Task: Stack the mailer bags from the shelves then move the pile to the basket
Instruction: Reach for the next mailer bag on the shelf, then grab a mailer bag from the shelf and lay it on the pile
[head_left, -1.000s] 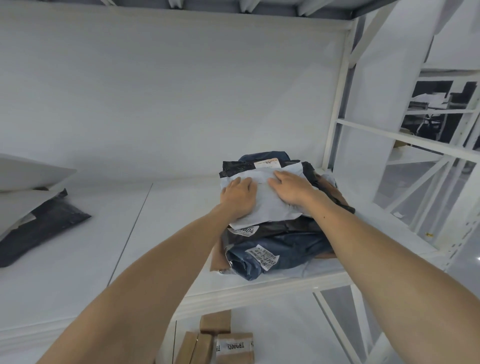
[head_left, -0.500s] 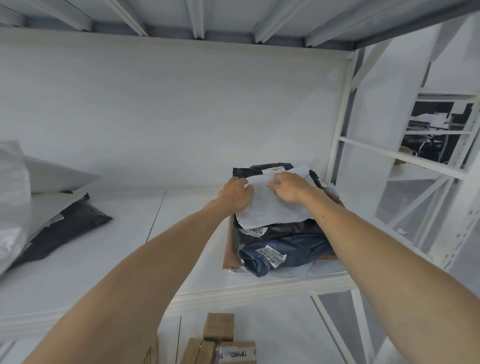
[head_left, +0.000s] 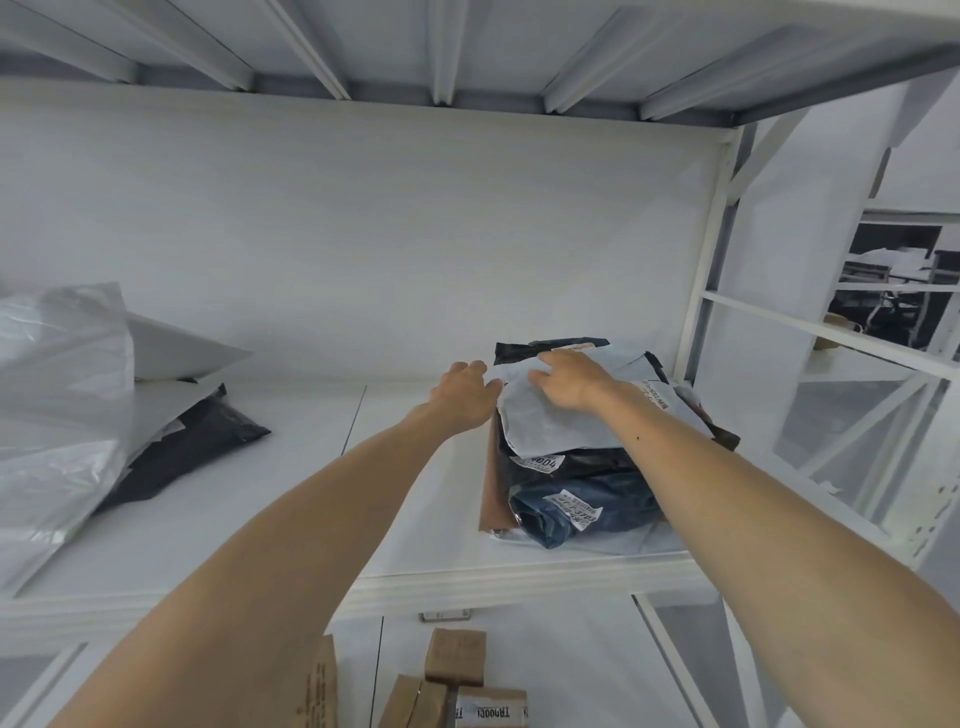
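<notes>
pile (head_left: 582, 467): mailer bags are stacked at the right end of the white shelf (head_left: 260, 525), close to the upright post (head_left: 701, 270); it is not in any basket.
top bag (head_left: 550, 426): a pale grey-white mailer is laid across the pile, tilted, its near edge hanging over a black bag (head_left: 587, 465) with a white label.
lower bags: a dark blue bag (head_left: 613, 514) with a printed label is seen under the black one; a brown mailer (head_left: 491, 493) stands out at the pile's left side.
left hand (head_left: 465, 397): it is set against the left edge of the top bag, fingers curled; whether the bag is pinched cannot be told.
right hand (head_left: 569, 382): it is laid flat on the top bag, fingers spread and pressed down, nothing clasped.
left of shelf: a black mailer (head_left: 192, 447) is lying under white bags (head_left: 62, 395), well apart from the pile.
below shelf: cardboard boxes (head_left: 457, 675) are visible.
</notes>
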